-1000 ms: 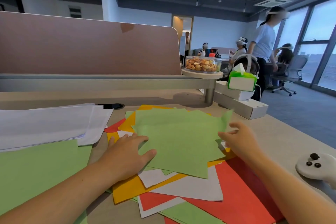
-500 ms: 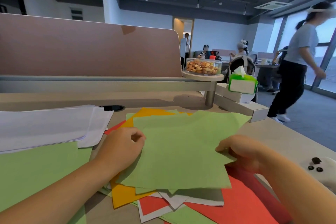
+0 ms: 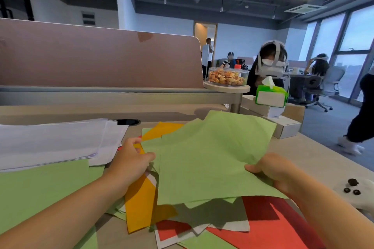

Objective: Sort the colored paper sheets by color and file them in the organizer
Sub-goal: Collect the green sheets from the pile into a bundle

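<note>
head view: both hands hold a few green sheets (image 3: 212, 157) just above the mixed heap (image 3: 176, 228) in the middle of the bench (image 3: 307, 153). the left hand (image 3: 131, 159) pinches the near-left edge, thumb on top; the right hand (image 3: 271, 170) grips the right edge, thumb over the paper and fingers beneath. sorting appears partly done: a white stack (image 3: 50, 139) lies at far left, overlapping the back of a green pile (image 3: 40, 186) nearer the person, which is the likely place for the held sheets. the heap remains unsorted, with an orange sheet (image 3: 139, 204), red sheets (image 3: 279, 226), white sheets (image 3: 228, 222) and more green at its near edge, all overlapping. no separate orange or red pile can be seen. the organizer is not in view, so filing appears not yet begun; by this evidence the task is under halfway.
</note>
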